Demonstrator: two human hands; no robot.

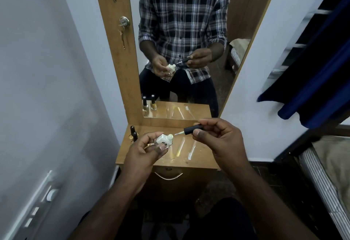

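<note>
Left hand (145,150) grips the bottle (164,140) tilted over the worktop (200,159), neck toward the right hand (217,141), which pinches the brush cap (192,130), brush axis in line with the neck, tip just beside it.

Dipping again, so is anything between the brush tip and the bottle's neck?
Nothing visible. The brush in the right hand points straight at the open neck of the bottle in the left hand, only air between.
</note>
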